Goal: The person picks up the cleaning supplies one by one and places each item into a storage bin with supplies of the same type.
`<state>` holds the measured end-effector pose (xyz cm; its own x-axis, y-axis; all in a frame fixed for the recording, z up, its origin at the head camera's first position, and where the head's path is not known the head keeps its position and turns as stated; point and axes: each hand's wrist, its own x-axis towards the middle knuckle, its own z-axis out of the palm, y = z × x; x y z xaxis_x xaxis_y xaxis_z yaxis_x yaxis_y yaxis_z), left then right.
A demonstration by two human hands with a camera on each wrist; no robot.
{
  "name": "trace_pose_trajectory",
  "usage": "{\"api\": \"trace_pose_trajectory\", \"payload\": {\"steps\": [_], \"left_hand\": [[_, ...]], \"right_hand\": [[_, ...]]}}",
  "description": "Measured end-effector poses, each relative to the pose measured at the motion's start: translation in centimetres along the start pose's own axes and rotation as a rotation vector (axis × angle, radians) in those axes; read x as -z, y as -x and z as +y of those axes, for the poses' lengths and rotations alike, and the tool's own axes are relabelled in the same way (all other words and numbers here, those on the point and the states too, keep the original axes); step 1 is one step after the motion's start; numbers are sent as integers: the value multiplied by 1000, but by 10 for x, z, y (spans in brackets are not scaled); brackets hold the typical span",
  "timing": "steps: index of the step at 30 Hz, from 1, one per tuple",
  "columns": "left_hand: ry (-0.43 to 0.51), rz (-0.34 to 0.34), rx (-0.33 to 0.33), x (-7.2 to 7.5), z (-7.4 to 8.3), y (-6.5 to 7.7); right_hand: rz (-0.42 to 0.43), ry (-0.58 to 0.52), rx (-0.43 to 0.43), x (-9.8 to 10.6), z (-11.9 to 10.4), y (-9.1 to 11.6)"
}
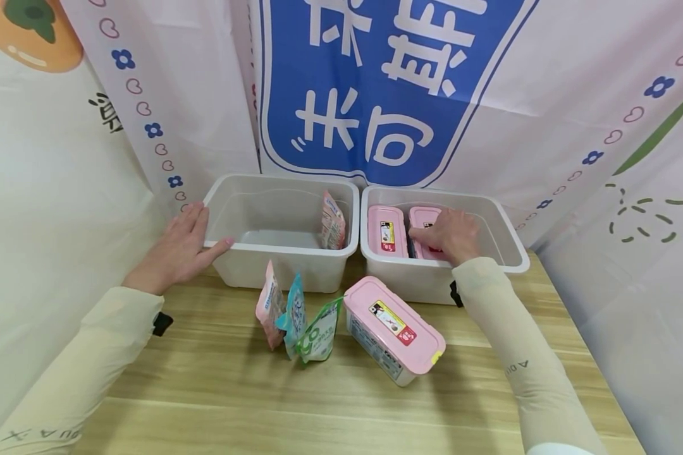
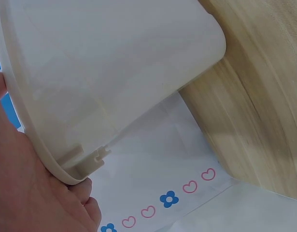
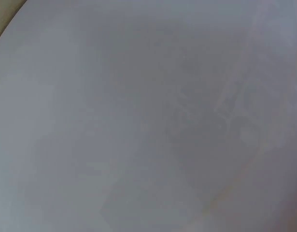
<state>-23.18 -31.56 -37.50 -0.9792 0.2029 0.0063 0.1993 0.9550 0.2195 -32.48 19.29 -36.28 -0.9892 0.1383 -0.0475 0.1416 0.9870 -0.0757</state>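
My left hand [image 1: 179, 246] grips the front left corner of the left white bin [image 1: 279, 251], its thumb over the front rim. In the left wrist view, the fingers [image 2: 92, 210] curl beneath the corner of that rim. Inside the right white bin [image 1: 404, 278], my right hand [image 1: 452, 234] holds a pink-lidded box [image 1: 424, 215], thumb at its left side; its far fingers are hidden. Another pink-lidded box [image 1: 387, 232] stands to the left of it. The right wrist view shows mostly a blurred pale bin wall [image 3: 114, 121].
A third pink-lidded box [image 1: 395, 325] stands at an angle on the wooden table [image 1: 233, 411]. Beside it stand a pink pouch [image 1: 271, 306], a blue pouch [image 1: 295, 316] and a green-white pouch [image 1: 321, 335]. One pink pouch [image 1: 332, 224] leans inside the left bin. A printed cloth [image 1: 193, 95] hangs behind.
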Motion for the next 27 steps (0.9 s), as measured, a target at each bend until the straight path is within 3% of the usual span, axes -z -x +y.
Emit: {"api": "trace_pose_trajectory", "payload": {"steps": [27], "left_hand": [[2, 3, 16, 0, 1, 0]], "right_hand": [[-19, -50, -25, -8, -1, -2]]}}
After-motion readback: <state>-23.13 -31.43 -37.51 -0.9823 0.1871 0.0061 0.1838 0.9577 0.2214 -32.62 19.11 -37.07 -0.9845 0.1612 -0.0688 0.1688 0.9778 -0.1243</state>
